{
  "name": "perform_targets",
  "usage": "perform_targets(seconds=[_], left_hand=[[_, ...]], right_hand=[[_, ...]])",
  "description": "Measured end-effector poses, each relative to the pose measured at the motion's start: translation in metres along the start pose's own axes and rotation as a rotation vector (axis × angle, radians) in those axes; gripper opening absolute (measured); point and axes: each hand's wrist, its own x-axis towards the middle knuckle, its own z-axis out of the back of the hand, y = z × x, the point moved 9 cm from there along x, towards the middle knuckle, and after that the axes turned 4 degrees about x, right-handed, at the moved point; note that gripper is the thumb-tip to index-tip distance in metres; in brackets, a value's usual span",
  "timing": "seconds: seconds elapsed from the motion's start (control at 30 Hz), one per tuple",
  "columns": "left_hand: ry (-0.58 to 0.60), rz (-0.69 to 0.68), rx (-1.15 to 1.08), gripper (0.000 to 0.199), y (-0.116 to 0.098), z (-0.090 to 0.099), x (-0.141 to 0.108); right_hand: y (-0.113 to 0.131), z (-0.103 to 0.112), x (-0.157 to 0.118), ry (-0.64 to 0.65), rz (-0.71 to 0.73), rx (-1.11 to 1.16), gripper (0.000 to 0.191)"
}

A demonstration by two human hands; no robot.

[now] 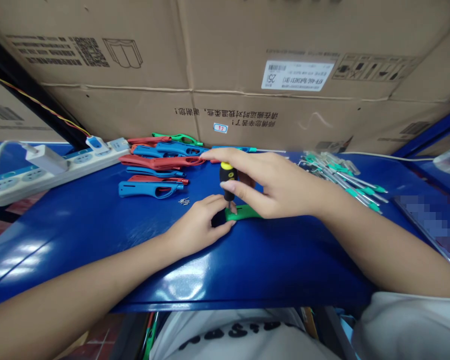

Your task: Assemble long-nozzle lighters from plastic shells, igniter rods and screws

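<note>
Near: one left hand (195,225), one right hand (275,182), one screwdriver (228,185), one green casing (247,212). Left: one power strip (30,175), two plugs (47,161). Far left: at least six piled casings (142,189) (overlapping, so uncertain), one heap of screws (184,201). Right: one bundle of rods (345,177).

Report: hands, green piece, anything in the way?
Right hand holding screwdriver upright on green piece; left hand steadying its end. Green piece partly hidden by hands. Small metal pieces off left, out of the way.

Blk/ylw screwdriver (228,175), approx. vert., tip at grn plastic pc (246,212), flat on tbl (285,260)
</note>
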Motion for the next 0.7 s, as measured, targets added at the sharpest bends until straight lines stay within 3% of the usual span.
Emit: perform_targets(seconds=[0.2,0.33,0.43,0.6,0.7], left_hand=[[0.002,-0.007,-0.005,0.014,0.0018,-0.0018,-0.0002],[0.011,0.012,-0.016,0.015,0.0006,-0.0009,0.0],[0.008,0.012,-0.019,0.013,-0.0004,0.0001,-0.0002],[-0.001,-0.009,-0.002,0.013,0.0001,-0.0003,-0.0008],[0.002,-0.011,0.004,0.016,0.0009,-0.001,-0.0008]], right_hand=[[-0.0008,0.0005,0.0006,-0.13,0.039,-0.101,0.047],[0.0006,0.0054,0.0009,-0.206,0.061,0.049,0.039],[-0.0029,0.0066,0.0007,-0.235,0.05,0.068,0.035],[-0.0011,0.0062,-0.0026,-0.268,0.084,-0.135,0.042],[0.0051,0.0051,-0.003,-0.238,0.14,-0.035,0.038]])
